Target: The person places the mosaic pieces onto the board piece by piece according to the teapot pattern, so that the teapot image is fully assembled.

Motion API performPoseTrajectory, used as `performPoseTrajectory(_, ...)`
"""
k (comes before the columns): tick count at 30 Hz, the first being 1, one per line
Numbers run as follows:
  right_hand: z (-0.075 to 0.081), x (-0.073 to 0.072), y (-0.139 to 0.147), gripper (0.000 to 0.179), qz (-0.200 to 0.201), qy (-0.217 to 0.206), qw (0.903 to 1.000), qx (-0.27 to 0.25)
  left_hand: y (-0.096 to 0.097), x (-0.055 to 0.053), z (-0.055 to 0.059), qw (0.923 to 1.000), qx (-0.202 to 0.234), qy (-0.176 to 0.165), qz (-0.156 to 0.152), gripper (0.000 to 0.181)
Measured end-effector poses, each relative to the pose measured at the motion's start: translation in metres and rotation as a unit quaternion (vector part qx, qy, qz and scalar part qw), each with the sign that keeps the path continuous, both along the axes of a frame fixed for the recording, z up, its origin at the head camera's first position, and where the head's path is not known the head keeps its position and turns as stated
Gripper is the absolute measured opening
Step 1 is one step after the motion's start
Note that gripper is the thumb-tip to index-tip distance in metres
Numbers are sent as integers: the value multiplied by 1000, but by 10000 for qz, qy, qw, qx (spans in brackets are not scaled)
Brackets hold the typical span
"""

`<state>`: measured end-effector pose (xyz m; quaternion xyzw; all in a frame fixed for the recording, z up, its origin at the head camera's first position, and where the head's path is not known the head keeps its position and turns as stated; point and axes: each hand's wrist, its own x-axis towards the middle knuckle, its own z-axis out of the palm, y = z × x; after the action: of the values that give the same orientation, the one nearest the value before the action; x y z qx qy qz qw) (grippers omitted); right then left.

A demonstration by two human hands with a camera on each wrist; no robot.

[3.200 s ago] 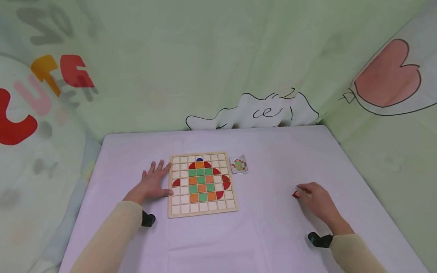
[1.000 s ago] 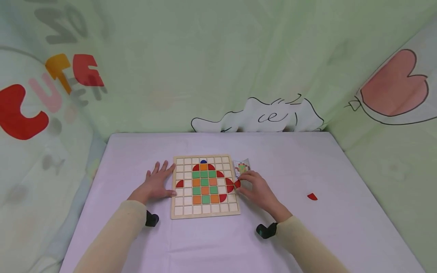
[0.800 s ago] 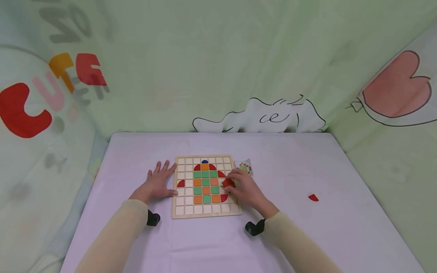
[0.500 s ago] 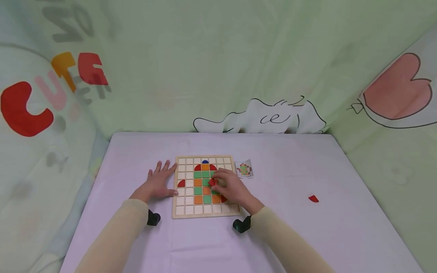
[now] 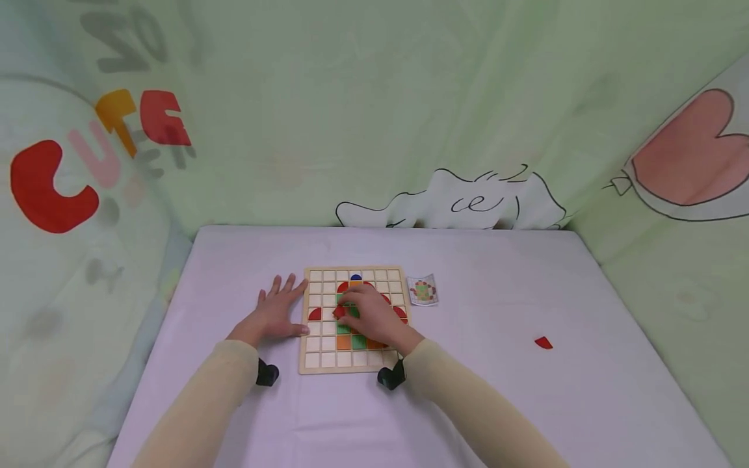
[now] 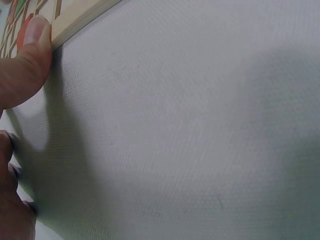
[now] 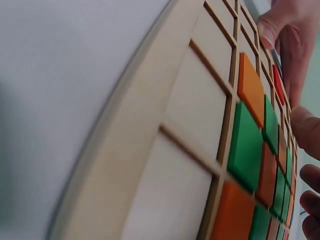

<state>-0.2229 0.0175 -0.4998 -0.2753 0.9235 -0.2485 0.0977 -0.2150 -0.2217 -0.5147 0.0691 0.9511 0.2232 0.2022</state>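
Observation:
A wooden grid board (image 5: 313, 359) lies on the table, its middle cells filled with orange and green square tiles and red quarter-round tiles. My left hand (image 5: 274, 316) rests flat with spread fingers at the board's left edge; in the left wrist view its thumb (image 6: 32, 55) lies on the frame. Over the board's left-centre, my right hand (image 5: 377, 317) pinches a red quarter-round tile (image 5: 339, 312) between thumb and fingers. Just left of it, another red quarter-round tile (image 5: 315, 314) sits in a cell. The right hand hides part of the tile pattern.
A small printed pattern card (image 5: 422, 290) lies by the board's upper right edge. One loose red quarter-round tile (image 5: 543, 342) is on the right part of the pale tablecloth (image 5: 486, 273). A printed curtain (image 5: 292, 130) stands behind the table.
My right hand picked up a red tile at the table's right and carried it left across the board to the left-centre cells. The left hand has stayed at the board's edge.

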Motion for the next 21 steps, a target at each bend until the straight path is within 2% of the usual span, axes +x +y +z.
performPoseTrajectory(8,-2,-4,-21,36,170,158,9983,535,1,0,3,10000,-45,-27,22,105)
performPoseTrajectory(21,1,-9,-28,34,507,216,9949,841,2,1,2,9999,-58,-42,91,106)
